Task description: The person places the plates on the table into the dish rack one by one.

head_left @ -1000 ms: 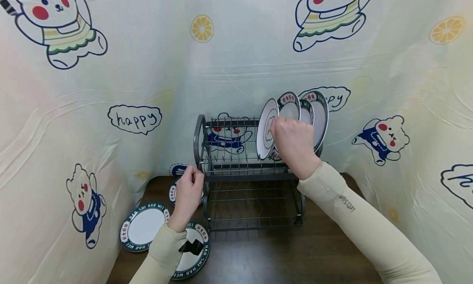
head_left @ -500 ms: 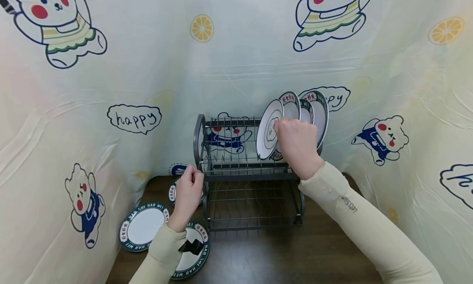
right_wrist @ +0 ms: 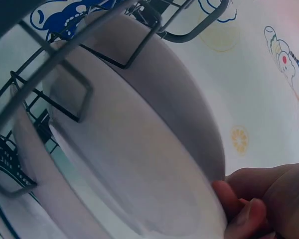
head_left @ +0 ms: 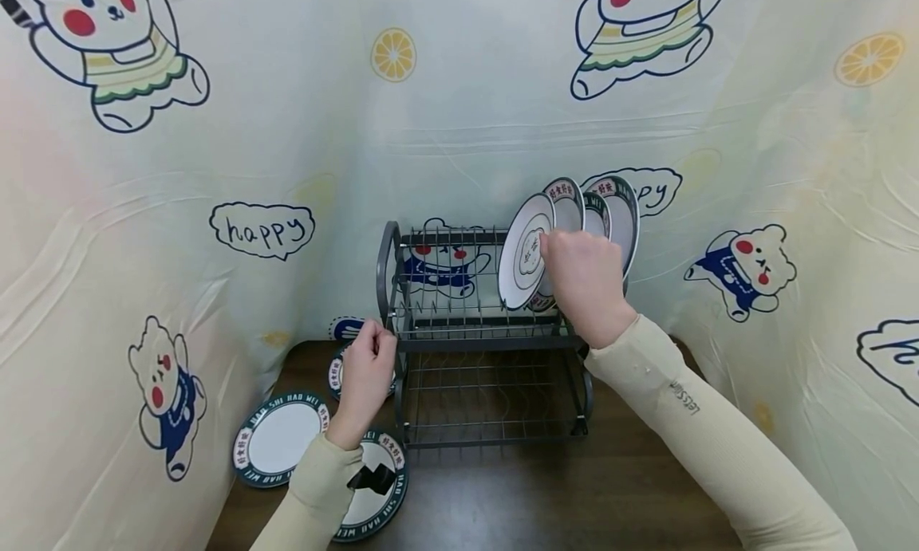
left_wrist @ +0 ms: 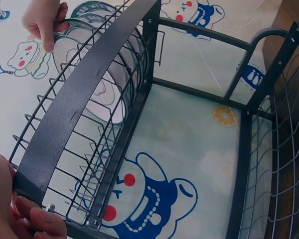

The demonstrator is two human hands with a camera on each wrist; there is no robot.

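My left hand (head_left: 368, 379) grips the left end of a dark two-tier dish rack (head_left: 488, 344). In the left wrist view, its fingers (left_wrist: 42, 218) curl round the rack's corner. With my right hand (head_left: 585, 284) I pinch the right rim of the leftmost white plate (head_left: 522, 260), which leans right in the top tier. Close beside it stand several green-rimmed plates (head_left: 623, 224), upright and partly hidden by the hand. In the right wrist view, the fingertips (right_wrist: 251, 211) meet the rim beside the pale underside of a plate (right_wrist: 134, 144).
Left of the rack, a green-rimmed plate (head_left: 282, 439) lies flat on the brown table (head_left: 502, 503). Another plate (head_left: 373, 507) lies partly under my left sleeve, and a smaller plate (head_left: 336, 373) sits behind my left hand. A printed curtain (head_left: 459, 96) hangs behind.
The leftmost plate's top has tilted to the right and its face has turned more toward the head camera, as my right hand moved slightly right. My left hand has stayed on the rack.
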